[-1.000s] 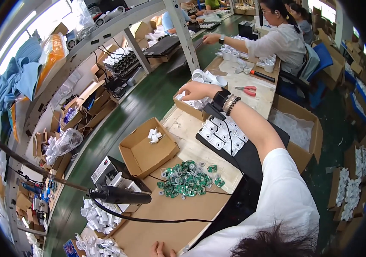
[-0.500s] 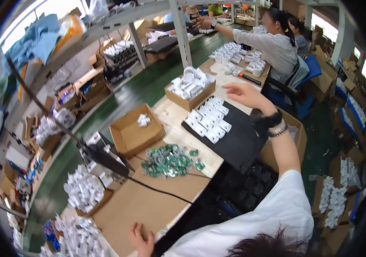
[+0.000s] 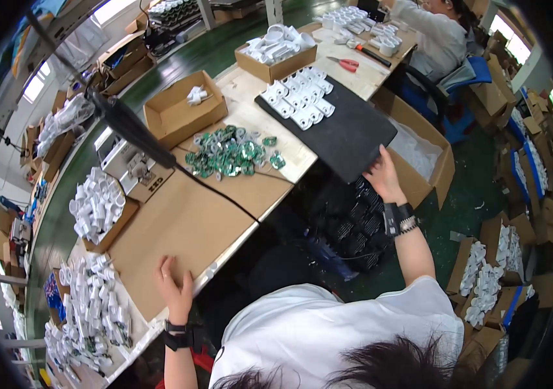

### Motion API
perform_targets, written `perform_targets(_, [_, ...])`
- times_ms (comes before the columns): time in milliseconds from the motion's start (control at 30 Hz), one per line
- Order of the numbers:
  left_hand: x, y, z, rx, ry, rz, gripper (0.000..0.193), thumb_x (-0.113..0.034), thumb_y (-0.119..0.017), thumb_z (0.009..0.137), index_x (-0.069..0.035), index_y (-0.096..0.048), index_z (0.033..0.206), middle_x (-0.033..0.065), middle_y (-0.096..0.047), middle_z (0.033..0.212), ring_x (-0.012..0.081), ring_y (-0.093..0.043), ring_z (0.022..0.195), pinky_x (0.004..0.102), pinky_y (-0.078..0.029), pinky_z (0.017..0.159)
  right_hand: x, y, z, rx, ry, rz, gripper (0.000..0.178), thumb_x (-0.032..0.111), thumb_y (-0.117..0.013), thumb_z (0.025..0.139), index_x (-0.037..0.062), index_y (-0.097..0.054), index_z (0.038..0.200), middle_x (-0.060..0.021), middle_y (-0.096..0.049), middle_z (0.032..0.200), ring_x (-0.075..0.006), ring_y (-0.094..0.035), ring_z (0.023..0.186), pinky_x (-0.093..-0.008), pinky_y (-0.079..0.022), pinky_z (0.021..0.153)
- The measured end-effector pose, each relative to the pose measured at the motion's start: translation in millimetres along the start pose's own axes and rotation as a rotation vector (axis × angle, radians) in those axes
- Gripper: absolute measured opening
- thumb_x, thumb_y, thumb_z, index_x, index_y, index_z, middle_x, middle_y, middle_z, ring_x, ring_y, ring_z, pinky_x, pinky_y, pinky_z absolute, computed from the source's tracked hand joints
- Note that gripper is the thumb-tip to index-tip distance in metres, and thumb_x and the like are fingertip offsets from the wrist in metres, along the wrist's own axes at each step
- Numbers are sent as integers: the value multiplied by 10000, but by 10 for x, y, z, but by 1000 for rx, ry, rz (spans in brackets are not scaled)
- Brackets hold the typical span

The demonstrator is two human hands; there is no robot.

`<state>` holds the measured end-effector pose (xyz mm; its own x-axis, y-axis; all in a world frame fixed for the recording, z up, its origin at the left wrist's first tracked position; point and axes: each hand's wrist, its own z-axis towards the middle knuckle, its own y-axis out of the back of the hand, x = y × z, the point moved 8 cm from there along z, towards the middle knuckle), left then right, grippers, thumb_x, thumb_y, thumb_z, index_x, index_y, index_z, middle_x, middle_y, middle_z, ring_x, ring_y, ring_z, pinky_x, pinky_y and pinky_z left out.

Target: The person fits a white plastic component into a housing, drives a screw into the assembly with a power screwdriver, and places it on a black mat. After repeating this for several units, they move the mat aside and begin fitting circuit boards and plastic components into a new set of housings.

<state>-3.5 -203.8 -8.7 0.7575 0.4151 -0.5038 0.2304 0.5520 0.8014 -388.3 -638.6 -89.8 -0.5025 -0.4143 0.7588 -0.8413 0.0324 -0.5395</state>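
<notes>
My right hand (image 3: 383, 176) is at the near right corner of a flat black board (image 3: 347, 139), its fingers closed on the edge. Rows of white plastic parts (image 3: 299, 97) lie on the board's far left end, and its near end juts past the table edge. My left hand (image 3: 174, 285) rests open at the front edge of the brown work surface (image 3: 185, 217), fingers spread and holding nothing. Ahead of it lies a pile of small green circuit boards (image 3: 228, 152) with clear and grey bits.
A cardboard box (image 3: 182, 120) holds a few white parts; another (image 3: 283, 65) is full. White parts (image 3: 92, 311) heap at the left. A black cable (image 3: 218, 191) crosses the work surface. Red-handled pliers (image 3: 347, 63) lie farther off. Another person (image 3: 428, 39) sits at the far right.
My right hand has come down from above the white parts to the black board's near edge. The view has tilted downward. My left hand stays at the table's front edge.
</notes>
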Motion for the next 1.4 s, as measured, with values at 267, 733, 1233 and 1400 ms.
perform_targets(267, [77, 275, -245, -67, 79, -202, 449, -36, -550, 813, -39, -469, 1255, 153, -412, 1338, 294, -403, 1240, 409, -321, 1027, -330, -201, 468, 147, 82, 235, 439, 263, -562, 920, 4, -477, 1265, -126, -537, 1271, -278, -516, 1152, -409, -394, 1008])
perform_targets(733, [-232, 553, 35, -83, -59, -390, 497, -36, -568, 807, -44, -447, 1289, 143, -385, 1370, 274, -422, 1224, 395, -366, 988, 1172, -61, -1168, -169, 373, -240, 459, 339, -604, 887, -18, -572, 1174, -98, -628, 1124, -214, -619, 954, -318, -502, 847])
perform_targets(1233, [-1387, 192, -254, 652, 134, -1553, 690, -524, -326, 951, -41, -241, 1437, 128, -376, 1413, 229, -398, 1279, 387, -366, 1018, 810, -88, -2634, 311, -136, -205, 411, 286, -396, 988, -25, -510, 1232, -144, -608, 1156, -252, -613, 1008, -343, -498, 880])
perform_targets(1400, [-1028, 574, -718, 379, 401, -1601, 717, -560, -319, 943, -38, -252, 1431, 116, -384, 1416, 237, -400, 1287, 382, -350, 1038, 356, -752, -2622, 516, -152, -321, 379, 240, -406, 985, -39, -507, 1219, -144, -618, 1127, -229, -627, 972, -313, -510, 846])
